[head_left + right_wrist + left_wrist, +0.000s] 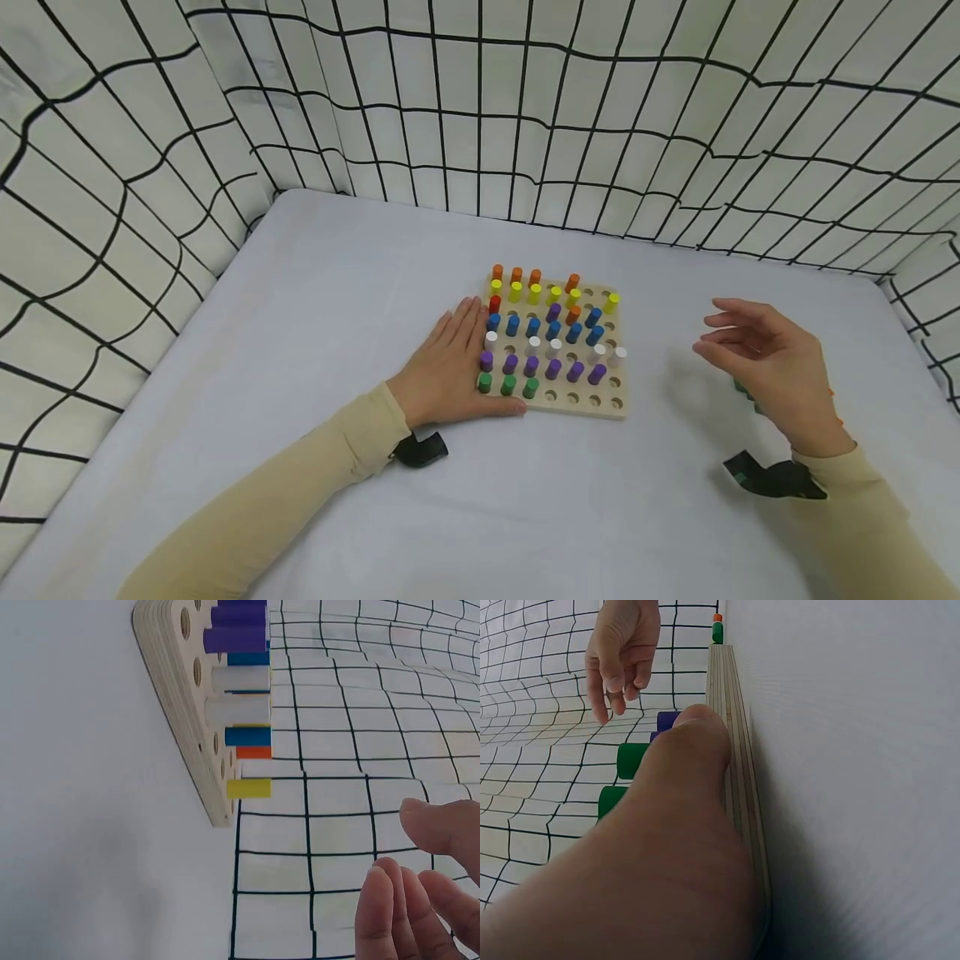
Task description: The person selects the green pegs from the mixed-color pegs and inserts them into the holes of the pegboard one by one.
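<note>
A wooden pegboard lies on the table with rows of coloured pegs upright in its holes. Green pegs fill part of the nearest row, with purple pegs, white pegs and blue pegs behind. Farther back are a red peg, yellow pegs and orange pegs. My left hand rests along the board's left side, fingers straight, thumb against the near edge. Right of the board, my right hand hovers with loosely bent fingers, thumb apart from them and nothing between.
Loose green pegs lie on the table, partly hidden behind the right hand, with bits of orange past its wrist. White cloth covers the table. A black grid net over white walls surrounds the far and side edges.
</note>
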The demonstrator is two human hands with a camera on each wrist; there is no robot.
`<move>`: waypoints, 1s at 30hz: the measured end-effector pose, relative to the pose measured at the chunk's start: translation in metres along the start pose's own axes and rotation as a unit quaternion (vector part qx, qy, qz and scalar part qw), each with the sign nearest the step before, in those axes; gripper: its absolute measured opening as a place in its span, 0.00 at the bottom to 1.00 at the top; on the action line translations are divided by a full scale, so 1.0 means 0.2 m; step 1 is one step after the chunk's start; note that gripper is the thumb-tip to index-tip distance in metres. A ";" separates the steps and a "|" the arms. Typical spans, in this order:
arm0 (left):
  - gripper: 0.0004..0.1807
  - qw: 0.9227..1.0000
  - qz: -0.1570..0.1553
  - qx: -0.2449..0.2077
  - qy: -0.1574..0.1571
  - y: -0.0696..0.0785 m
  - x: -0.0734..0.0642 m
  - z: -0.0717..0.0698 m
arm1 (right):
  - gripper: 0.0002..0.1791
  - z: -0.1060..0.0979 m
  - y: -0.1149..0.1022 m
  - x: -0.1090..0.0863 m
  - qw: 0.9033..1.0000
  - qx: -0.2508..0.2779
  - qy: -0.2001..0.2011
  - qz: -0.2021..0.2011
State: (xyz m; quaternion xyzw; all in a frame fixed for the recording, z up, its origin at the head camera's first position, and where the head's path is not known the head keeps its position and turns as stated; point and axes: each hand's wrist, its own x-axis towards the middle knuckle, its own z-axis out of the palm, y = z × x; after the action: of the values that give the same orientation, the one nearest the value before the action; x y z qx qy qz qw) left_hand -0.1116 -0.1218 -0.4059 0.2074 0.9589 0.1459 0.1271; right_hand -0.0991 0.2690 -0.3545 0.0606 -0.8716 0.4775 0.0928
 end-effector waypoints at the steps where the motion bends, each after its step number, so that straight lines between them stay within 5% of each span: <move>1: 0.76 1.000 -0.001 0.000 -0.001 0.00 0.00 0.00 | 0.32 -0.01 0.01 0.00 1.000 0.001 0.002 0.002; 8: 0.76 1.000 -0.004 0.002 -0.002 -0.01 0.00 0.01 | 0.30 -0.10 0.14 0.02 0.999 -0.034 0.013 0.040; 14: 0.75 1.000 -0.003 -0.006 -0.003 -0.01 0.00 0.01 | 0.28 -0.17 0.21 0.02 0.992 -0.084 -0.017 0.092; 30: 0.76 1.000 -0.006 -0.003 -0.005 -0.01 0.00 0.00 | 0.31 -0.26 0.26 0.04 0.971 -0.195 -0.064 0.119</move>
State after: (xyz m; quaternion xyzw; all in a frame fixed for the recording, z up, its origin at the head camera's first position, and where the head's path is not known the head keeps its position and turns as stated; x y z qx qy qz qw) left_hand -0.1125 -0.1234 -0.4056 0.2019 0.9592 0.1467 0.1330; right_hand -0.1111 0.3415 -0.3677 -0.0328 -0.9529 0.3013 -0.0108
